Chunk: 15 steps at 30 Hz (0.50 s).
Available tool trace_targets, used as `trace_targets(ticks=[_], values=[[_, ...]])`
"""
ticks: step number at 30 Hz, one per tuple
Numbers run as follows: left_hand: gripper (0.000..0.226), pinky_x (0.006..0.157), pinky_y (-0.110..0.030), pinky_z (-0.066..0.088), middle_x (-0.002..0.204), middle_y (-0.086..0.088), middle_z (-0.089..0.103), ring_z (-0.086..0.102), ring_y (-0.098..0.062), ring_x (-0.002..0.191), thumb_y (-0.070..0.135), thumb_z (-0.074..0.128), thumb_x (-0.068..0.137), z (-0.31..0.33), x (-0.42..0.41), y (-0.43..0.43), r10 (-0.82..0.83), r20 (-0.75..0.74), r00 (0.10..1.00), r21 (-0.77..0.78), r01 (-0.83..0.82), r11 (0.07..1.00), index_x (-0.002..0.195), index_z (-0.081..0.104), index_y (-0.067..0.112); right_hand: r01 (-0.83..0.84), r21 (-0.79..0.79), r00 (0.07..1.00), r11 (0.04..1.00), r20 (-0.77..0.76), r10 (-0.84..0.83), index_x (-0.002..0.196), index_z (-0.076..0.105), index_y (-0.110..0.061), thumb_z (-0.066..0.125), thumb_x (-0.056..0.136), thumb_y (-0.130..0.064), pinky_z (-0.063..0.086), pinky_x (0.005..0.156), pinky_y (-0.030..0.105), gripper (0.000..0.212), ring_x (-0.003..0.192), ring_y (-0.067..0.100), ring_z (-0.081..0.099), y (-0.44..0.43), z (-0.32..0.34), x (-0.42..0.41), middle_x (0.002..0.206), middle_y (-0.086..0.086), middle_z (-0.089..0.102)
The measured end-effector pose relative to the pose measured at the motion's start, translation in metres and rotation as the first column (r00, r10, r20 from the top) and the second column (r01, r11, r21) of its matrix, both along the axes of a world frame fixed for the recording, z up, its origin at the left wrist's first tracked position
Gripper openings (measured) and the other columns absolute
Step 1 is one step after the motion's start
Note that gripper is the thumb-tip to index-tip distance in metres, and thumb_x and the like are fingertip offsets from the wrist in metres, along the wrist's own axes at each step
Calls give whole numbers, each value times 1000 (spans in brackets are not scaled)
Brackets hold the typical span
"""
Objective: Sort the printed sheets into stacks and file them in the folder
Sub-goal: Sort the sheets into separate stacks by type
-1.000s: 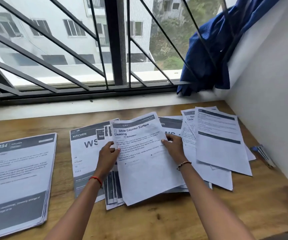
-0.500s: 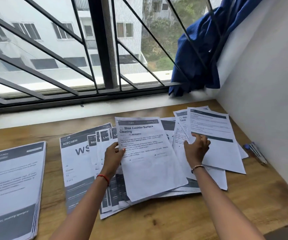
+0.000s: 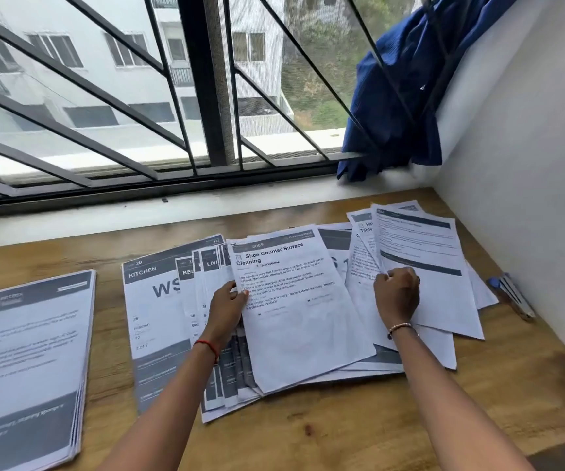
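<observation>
I saw the left hand [image 3: 226, 307] gripping the "Shoe Counter Surface Cleaning" sheet [image 3: 301, 321] mid tabletop [image 3: 342, 436], over "KITCHEN" pages [image 3: 152, 300]. The right hand [image 3: 397, 294] pinched another sheet [image 3: 423, 253] near the right edge, and the "2384" stack [image 3: 26, 351] lay left.

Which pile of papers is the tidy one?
The stack at the far left, headed 2384. Its edges line up and it lies apart, while the other sheets sprawl fanned out across the middle and right.

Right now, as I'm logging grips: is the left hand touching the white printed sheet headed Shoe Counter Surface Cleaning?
Touching. The head view shows the left hand pinching the white printed sheet at its left edge, thumb on top.
</observation>
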State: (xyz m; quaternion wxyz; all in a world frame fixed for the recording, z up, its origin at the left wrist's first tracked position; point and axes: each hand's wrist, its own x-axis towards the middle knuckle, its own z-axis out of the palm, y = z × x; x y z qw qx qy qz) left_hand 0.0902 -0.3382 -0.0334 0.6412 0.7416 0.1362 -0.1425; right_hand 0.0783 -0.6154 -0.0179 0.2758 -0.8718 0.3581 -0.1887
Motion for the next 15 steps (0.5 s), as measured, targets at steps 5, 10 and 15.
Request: trace_targets(ticks=[5, 10, 15], values=[[25, 88, -54, 46, 118, -18, 63, 58, -40, 108, 11, 43, 98, 1, 0, -1, 3, -33, 999, 12, -3, 1000, 120, 54, 11, -235, 94, 972, 967, -7, 237, 50, 42, -8, 59, 75, -8, 32, 59, 25, 30, 66, 30, 49, 39, 22, 13, 61, 10, 50], [25, 89, -55, 46, 116, -16, 64, 61, -37, 104, 12, 39, 98, 1, 4, -4, 44, -65, 997, 0, -44, 999, 117, 56, 16, -583, 193, 793, 789, -75, 604, 64, 62, 0, 64, 74, -14, 37, 61, 24, 18, 70, 16, 51, 96, 33, 18, 74, 7, 59], [22, 72, -46, 52, 95, -15, 67, 63, -35, 84, 15, 40, 98, 0, 7, -2, 58, -27, 998, 26, -57, 998, 96, 62, 19, -718, 373, 590, 588, -123, 798, 64, 65, 7, 66, 74, -18, 36, 56, 26, 27, 63, 17, 53, 146, 25, 6, 70, 19, 65]])
